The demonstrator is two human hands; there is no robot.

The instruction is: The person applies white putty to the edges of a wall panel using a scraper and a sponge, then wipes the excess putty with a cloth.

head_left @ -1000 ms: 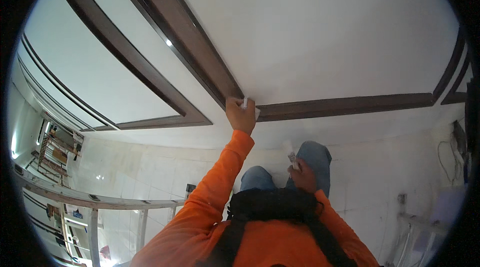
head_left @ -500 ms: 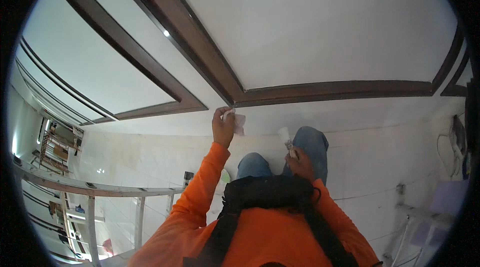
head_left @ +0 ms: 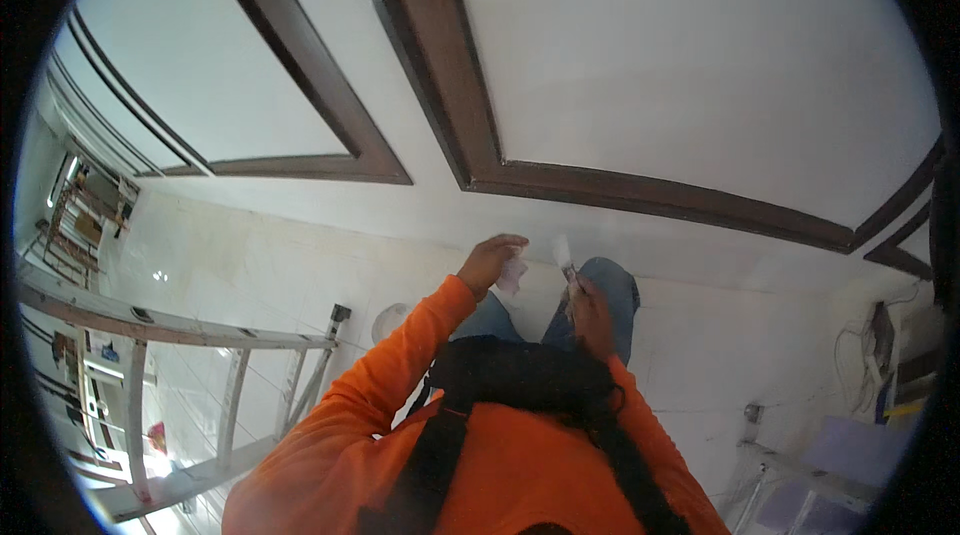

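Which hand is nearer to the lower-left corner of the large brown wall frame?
Left. The left hand, holding a pale scrap, is below and slightly right of the corner, apart from it; the right hand, holding a brush, is lower and farther right.

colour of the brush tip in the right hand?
White: the brush tip above the right hand. Best in the head view, slightly blurred.

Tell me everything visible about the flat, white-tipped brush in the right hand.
The flat, white-tipped brush has a pale, blurred tip above a narrower, stained-looking section; its materials are unclear. The bare right hand grips its lower end, hiding most of the handle. It points up and slightly left, well below the dark brown moulding.
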